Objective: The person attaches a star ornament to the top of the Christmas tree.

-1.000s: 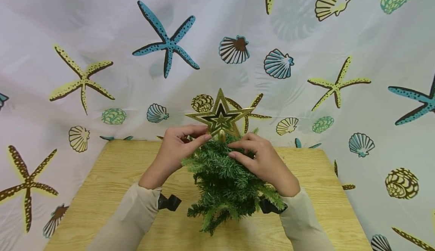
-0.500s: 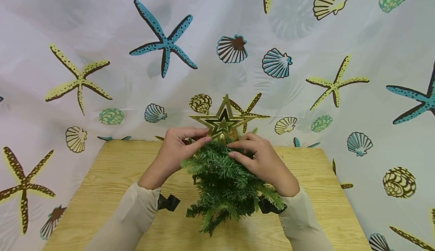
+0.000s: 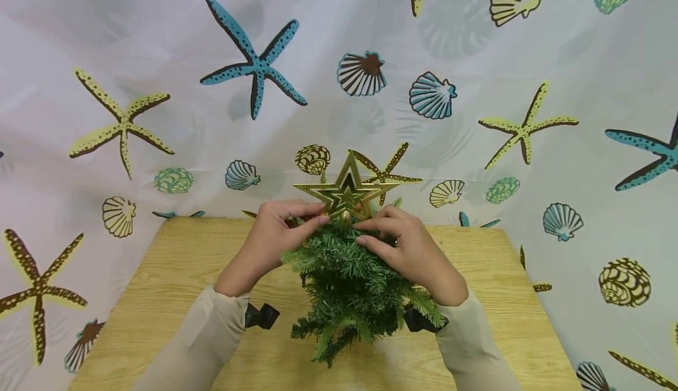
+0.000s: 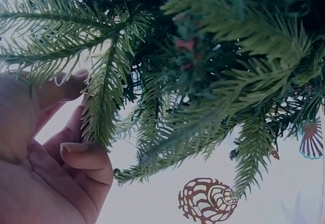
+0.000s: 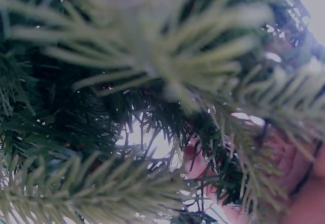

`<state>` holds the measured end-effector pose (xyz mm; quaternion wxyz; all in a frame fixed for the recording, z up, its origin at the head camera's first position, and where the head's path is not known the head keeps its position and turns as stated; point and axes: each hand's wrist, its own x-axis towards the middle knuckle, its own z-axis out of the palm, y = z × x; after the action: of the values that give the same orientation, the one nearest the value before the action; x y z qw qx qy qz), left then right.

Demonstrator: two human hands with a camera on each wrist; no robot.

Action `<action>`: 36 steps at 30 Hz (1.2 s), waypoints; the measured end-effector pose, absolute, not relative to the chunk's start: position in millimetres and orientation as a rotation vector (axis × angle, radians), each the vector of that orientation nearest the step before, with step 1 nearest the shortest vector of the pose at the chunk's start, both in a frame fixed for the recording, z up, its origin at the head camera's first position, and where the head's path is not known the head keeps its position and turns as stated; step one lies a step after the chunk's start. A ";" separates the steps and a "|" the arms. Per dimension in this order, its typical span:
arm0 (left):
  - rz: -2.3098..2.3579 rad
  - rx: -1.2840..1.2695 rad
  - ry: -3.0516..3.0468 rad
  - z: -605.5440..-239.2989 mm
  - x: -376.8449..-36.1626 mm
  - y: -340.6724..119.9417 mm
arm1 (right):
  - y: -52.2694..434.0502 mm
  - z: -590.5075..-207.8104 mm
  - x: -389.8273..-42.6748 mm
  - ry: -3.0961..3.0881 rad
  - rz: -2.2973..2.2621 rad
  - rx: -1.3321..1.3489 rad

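Note:
A gold star topper (image 3: 346,192) stands on the tip of a small green artificial tree (image 3: 349,288), which rests on a wooden table (image 3: 175,273). My left hand (image 3: 318,214) pinches the star's lower left point between thumb and forefinger. My right hand (image 3: 365,232) curls round the tree's top branches just under the star, forefinger at the star's base. In the left wrist view my left hand (image 4: 56,148) lies among the tree's branches (image 4: 203,71). The right wrist view is filled with blurred branches (image 5: 142,71), and my fingers (image 5: 284,158) show through them.
A white curtain (image 3: 477,55) printed with starfish and shells hangs behind and beside the table. Bare wood shows on both sides of the tree. Black wrist cameras (image 3: 261,315) sit on my beige sleeves.
The star has sunk lower onto the tree tip and shifted a little to the right. Both hands have stayed almost where they were.

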<state>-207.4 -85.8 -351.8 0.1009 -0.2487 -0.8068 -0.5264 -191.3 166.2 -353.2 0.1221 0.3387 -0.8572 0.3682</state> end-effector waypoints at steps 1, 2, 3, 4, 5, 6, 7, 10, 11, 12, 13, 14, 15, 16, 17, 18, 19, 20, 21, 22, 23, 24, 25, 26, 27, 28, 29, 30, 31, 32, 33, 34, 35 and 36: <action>-1.541 -0.738 -2.388 -351.5 -207.5 -85.6 | 166.2 -353.4 -191.6 -2.502 1.075 0.986; -1.526 -0.738 -2.396 -351.1 -207.5 -85.4 | 166.1 -353.3 -191.6 -2.500 1.075 0.990; -1.510 -0.739 -2.405 -350.9 -207.9 -85.2 | 166.1 -353.0 -191.3 -2.501 1.073 0.988; -1.496 -0.740 -2.412 -351.0 -208.2 -85.0 | 166.1 -353.2 -191.4 -2.502 1.072 0.985; -1.485 -0.740 -2.420 -351.0 -208.6 -84.8 | 166.0 -353.2 -191.5 -2.504 1.069 0.982; -1.478 -0.741 -2.424 -350.9 -208.8 -84.7 | 166.0 -353.0 -191.3 -2.508 1.065 0.976; -1.473 -0.744 -2.426 -351.0 -209.1 -84.9 | 166.1 -352.9 -191.1 -2.512 1.062 0.970; -1.469 -0.747 -2.431 -350.4 -208.9 -85.8 | 166.4 -353.1 -190.8 -2.507 1.074 0.967; -1.472 -0.746 -2.431 -350.3 -208.6 -86.4 | 166.6 -353.2 -190.7 -2.501 1.078 0.972; -1.479 -0.745 -2.430 -350.4 -208.4 -87.1 | 167.0 -353.4 -190.6 -2.494 1.084 0.977; -1.487 -0.745 -2.430 -350.8 -208.3 -87.8 | 167.3 -353.7 -190.7 -2.485 1.089 0.984; -1.494 -0.743 -2.429 -351.0 -208.1 -88.5 | 167.7 -353.6 -190.6 -2.476 1.093 0.993; -1.500 -0.742 -2.429 -351.4 -208.2 -89.1 | 168.1 -353.6 -190.6 -2.467 1.095 1.001; -1.513 -0.743 -2.427 -351.9 -208.3 -89.8 | 168.3 -353.1 -190.6 -2.460 1.092 1.010; -1.521 -0.741 -2.426 -352.6 -208.6 -90.5 | 168.7 -352.4 -190.6 -2.452 1.096 1.021; -1.529 -0.743 -2.425 -353.2 -208.9 -91.1 | 169.1 -351.9 -190.7 -2.444 1.102 1.030; -1.535 -0.745 -2.424 -353.4 -209.0 -91.6 | 169.4 -351.2 -190.7 -2.440 1.104 1.040; -1.541 -0.746 -2.424 -353.1 -208.9 -92.1 | 169.8 -350.3 -190.4 -2.437 1.107 1.048; -1.548 -0.746 -2.422 -352.3 -208.4 -92.5 | 170.4 -349.7 -190.3 -2.437 1.112 1.052; -1.558 -0.748 -2.417 -350.8 -207.4 -92.9 | 171.0 -348.9 -189.9 -2.439 1.120 1.055; -1.567 -0.750 -2.413 -348.3 -205.8 -93.1 | 171.7 -348.5 -189.5 -2.441 1.125 1.056; -1.577 -0.755 -2.406 -344.9 -203.6 -93.1 | 172.4 -348.3 -189.1 -2.443 1.133 1.058; -1.585 -0.758 -2.398 -340.9 -201.1 -93.2 | 172.9 -347.8 -188.6 -2.445 1.140 1.061; -1.592 -0.762 -2.389 -336.8 -198.5 -93.2 | 173.3 -347.5 -188.4 -2.445 1.148 1.063; -1.597 -0.766 -2.378 -332.8 -196.0 -93.2 | 173.6 -347.1 -188.3 -2.445 1.156 1.066; -1.602 -0.769 -2.369 -329.6 -193.9 -93.4 | 174.0 -346.9 -188.1 -2.444 1.161 1.070; -1.604 -0.765 -2.363 -327.4 -192.3 -93.9 | 174.3 -346.6 -187.8 -2.447 1.155 1.066; -1.598 -0.756 -2.358 -326.6 -191.5 -94.6 | 174.7 -346.5 -187.6 -2.449 1.155 1.066; -1.593 -0.744 -2.355 -326.9 -191.5 -95.8 | 174.9 -346.2 -187.3 -2.452 1.147 1.062; -1.586 -0.731 -2.350 -329.7 -193.1 -97.8 | 175.1 -345.9 -187.0 -2.455 1.141 1.057; -1.575 -0.715 -2.347 -333.2 -194.9 -100.1 | 175.6 -345.4 -186.4 -2.461 1.133 1.049; -1.565 -0.697 -2.344 -336.8 -196.8 -102.4 | 176.2 -345.2 -185.7 -2.467 1.125 1.040; -1.546 -0.680 -2.341 -340.5 -198.7 -104.9 | 176.8 -344.9 -185.1 -2.473 1.122 1.032; -1.528 -0.668 -2.334 -344.0 -200.4 -107.3 | 177.5 -344.7 -184.5 -2.473 1.127 1.031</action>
<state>-200.4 -107.3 -344.0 0.1360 -0.2308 -0.8060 -0.5278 -184.5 177.5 -344.7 0.1173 0.3523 -0.8449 0.3851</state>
